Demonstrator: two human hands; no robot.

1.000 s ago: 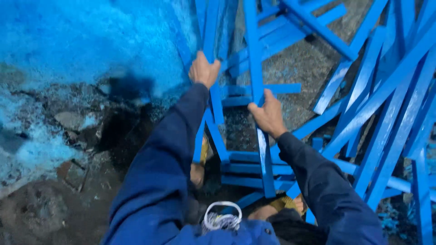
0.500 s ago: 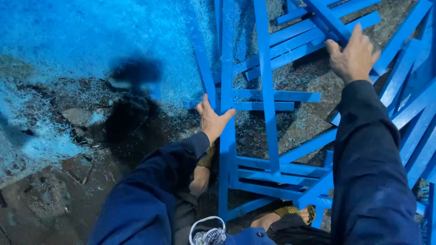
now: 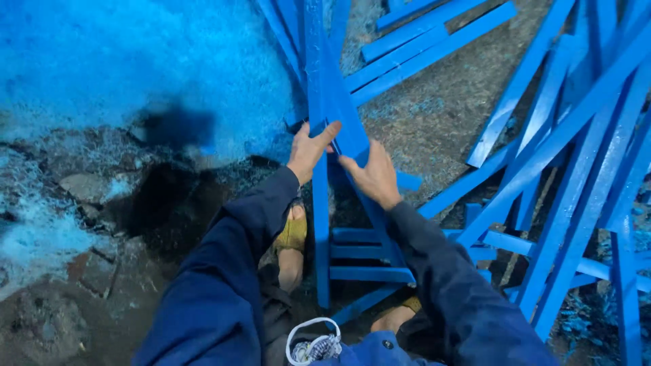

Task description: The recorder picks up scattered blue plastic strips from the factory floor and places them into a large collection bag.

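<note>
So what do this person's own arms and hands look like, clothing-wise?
Both arms wear long, loose dark navy sleeves reaching the wrists, without visible markings. The left hand and right hand are bare: no gloves, and no rings or watch that I can make out.

Head-worn view, steeply downward (close in) over blue frame point(image 3: 325, 102) and ground point(image 3: 441, 115).

Rough ground point(image 3: 441, 115), blue painted frames point(image 3: 563, 135), rubble point(image 3: 81, 186)
</note>
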